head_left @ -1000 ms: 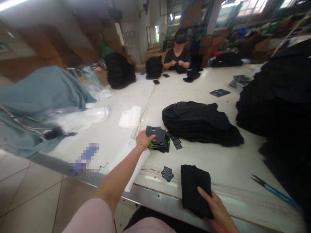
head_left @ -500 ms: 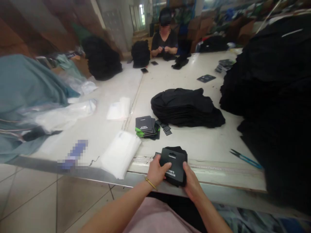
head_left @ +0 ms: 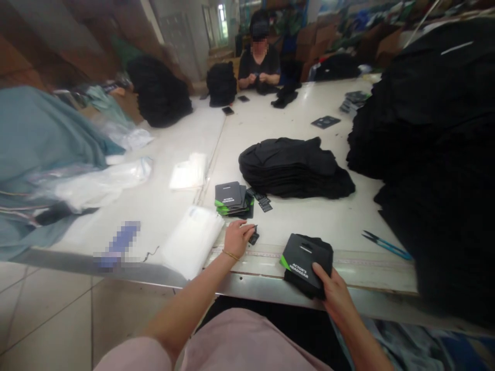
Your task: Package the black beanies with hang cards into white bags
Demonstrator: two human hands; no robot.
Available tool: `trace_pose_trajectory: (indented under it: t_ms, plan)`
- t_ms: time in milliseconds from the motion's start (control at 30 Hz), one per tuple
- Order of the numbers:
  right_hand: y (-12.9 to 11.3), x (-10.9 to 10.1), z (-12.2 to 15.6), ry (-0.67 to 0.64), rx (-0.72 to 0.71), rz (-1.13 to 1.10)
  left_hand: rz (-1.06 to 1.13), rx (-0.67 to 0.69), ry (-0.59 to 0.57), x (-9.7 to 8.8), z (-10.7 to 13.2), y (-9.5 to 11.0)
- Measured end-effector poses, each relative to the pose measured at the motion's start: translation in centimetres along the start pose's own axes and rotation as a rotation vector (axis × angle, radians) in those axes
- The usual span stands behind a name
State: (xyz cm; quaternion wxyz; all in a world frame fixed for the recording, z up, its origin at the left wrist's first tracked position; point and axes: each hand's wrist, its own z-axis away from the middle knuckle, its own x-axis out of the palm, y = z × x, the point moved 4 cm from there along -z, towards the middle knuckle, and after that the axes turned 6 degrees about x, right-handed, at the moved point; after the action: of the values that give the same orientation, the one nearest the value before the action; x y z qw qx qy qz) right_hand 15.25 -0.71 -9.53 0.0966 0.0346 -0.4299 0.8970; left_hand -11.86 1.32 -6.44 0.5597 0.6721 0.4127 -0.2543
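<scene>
1. Right hand [head_left: 337,294]: nearest item, near and right of the card stack [head_left: 231,198]. It is closed on the near corner of the carded black bundle [head_left: 307,262], thumb on top and fingers hidden beneath. The bundle lies at the table's [head_left: 332,219] near edge, tilted, card face up. The forearm is cut off by the frame.
2. Left hand [head_left: 236,238]: just nearer than the card stack. Fingertips are drawn together on a small black tag [head_left: 254,238]. It cannot be told whether the tag is lifted off the table.
3. White plastic bags [head_left: 191,246]: near and left of the card stack.
4. Loose tags [head_left: 263,201]: touching the card stack's right side; print too small to read.
5. Blue scissors [head_left: 384,246]: well right of the card stack.
6. Folded black pile [head_left: 294,167]: just beyond and right of the card stack.
7. Large black heap [head_left: 436,154]: far right of the card stack, cut off by the frame.
8. Co-worker [head_left: 259,64]: well beyond the card stack; hands hard to make out.
</scene>
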Motion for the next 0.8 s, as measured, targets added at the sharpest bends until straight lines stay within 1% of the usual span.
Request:
trace_pose_trajectory:
  t_ms: [67, 100, 167, 233, 300, 367, 400, 433, 467, 533, 567, 600, 633, 667, 700, 733, 767, 800]
  plan:
    - [0.0, 1.0, 0.3, -0.002, -0.034, 0.015, 0.068, 0.063, 0.065, -0.7, -0.2, 2.1]
    - [0.0, 1.8, 0.5, -0.022, -0.045, 0.018, 0.102, 0.109, 0.073, -0.8, 0.1, 3.4]
    - [0.1, 3.5, 1.2, -0.109, -0.041, 0.003, 0.137, 0.21, 0.007, -0.4, 1.4, 6.1]
    - [0.4, 5.2, 1.9, -0.207, -0.021, -0.01, 0.139, 0.26, -0.091, 0.6, 3.1, 8.1]
    - [0.6, 6.2, 2.4, -0.25, -0.024, 0.0, 0.16, 0.239, -0.136, 1.3, 4.6, 9.0]
    - [0.7, 6.4, 2.6, -0.268, -0.041, 0.038, 0.234, 0.19, -0.141, 1.1, 5.4, 8.7]
    - [0.6, 6.3, 2.6, -0.273, -0.044, 0.055, 0.279, 0.171, -0.134, 0.6, 5.5, 8.1]
    - [0.5, 6.0, 2.6, -0.272, -0.036, 0.067, 0.311, 0.148, -0.107, -0.4, 5.4, 7.1]
    - [0.3, 5.7, 2.6, -0.271, -0.015, 0.078, 0.322, 0.118, -0.057, -1.7, 5.1, 5.7]
    - [0.0, 5.4, 2.8, -0.29, 0.047, 0.109, 0.262, 0.008, 0.113, -5.1, 4.5, 1.8]
    - [0.0, 5.5, 3.1, -0.337, 0.081, 0.133, 0.196, -0.071, 0.211, -7.0, 4.2, -0.6]
    - [0.1, 6.0, 3.5, -0.415, 0.111, 0.163, 0.122, -0.164, 0.289, -8.7, 4.1, -3.0]
    - [0.2, 6.7, 3.9, -0.509, 0.136, 0.197, 0.044, -0.258, 0.313, -10.0, 4.0, -5.3]
    - [0.4, 7.7, 4.3, -0.609, 0.157, 0.232, -0.02, -0.331, 0.275, -10.8, 3.9, -7.3]
    - [0.7, 8.7, 4.6, -0.703, 0.173, 0.262, -0.063, -0.382, 0.211, -11.0, 3.8, -9.1]
    - [0.9, 9.9, 4.7, -0.781, 0.183, 0.285, -0.085, -0.409, 0.133, -10.9, 3.7, -10.4]
    - [1.1, 10.9, 4.4, -0.829, 0.189, 0.301, -0.089, -0.418, 0.064, -10.4, 3.7, -11.3]
    - [1.1, 11.9, 3.9, -0.844, 0.194, 0.31, -0.08, -0.42, 0.018, -9.9, 3.6, -11.8]
